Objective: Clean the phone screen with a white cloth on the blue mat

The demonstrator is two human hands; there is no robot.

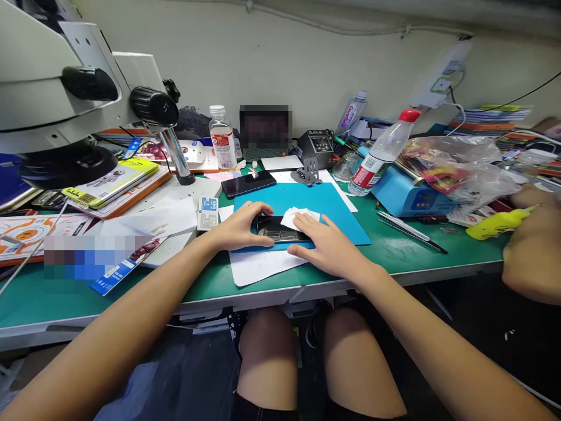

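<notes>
Where white tissue [294,216] leaves it bare, phone [274,228] looks glossy black.

Your work surface is a green bench top [394,258] with a pale front edge, spanning the middle of the frame. Directly on it at centre you have a white sheet [258,269], partly beneath a blue mat [344,217]. Right of centre stand a red-capped bottle [380,155] and a blue box [405,196]; slim tools [403,226] lie in front.
</notes>
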